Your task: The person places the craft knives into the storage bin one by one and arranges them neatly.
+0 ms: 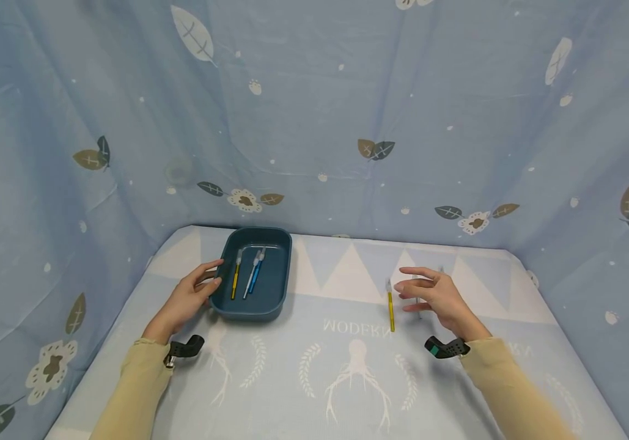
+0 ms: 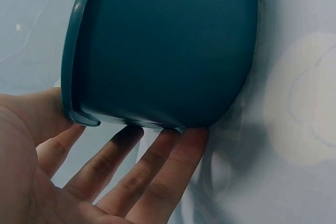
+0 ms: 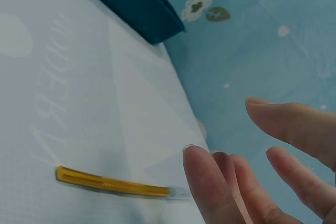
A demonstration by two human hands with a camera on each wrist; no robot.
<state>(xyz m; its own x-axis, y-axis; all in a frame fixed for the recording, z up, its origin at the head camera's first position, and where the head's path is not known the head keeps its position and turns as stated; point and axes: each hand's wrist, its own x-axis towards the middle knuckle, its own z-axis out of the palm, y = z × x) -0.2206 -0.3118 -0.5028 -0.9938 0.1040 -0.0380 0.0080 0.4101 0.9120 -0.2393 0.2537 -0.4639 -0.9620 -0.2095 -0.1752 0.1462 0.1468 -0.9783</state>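
My left hand point(image 1: 184, 299) is at the left side of a dark teal tray point(image 1: 261, 316), its thumb over the rim and its fingertips against the outer wall. Inside the tray lie a yellow craft knife point(image 1: 235, 281), a silver one point(image 1: 249, 282) and a blue one point(image 1: 256, 276), all with clear caps. My right hand point(image 1: 441, 299) hovers over the table with fingers spread and nothing between them. Just left of it lies another yellow craft knife point(image 1: 391, 311) with a clear cap. A silver craft knife point(image 1: 418, 315) is partly hidden beneath the right fingers.
A small clear tip point(image 1: 441, 269) shows behind the right hand; the rest of that item is hidden. A patterned cloth point(image 1: 358, 379) covers the table. Blue printed curtains point(image 1: 314, 122) rise at the back and both sides, close behind the tray.
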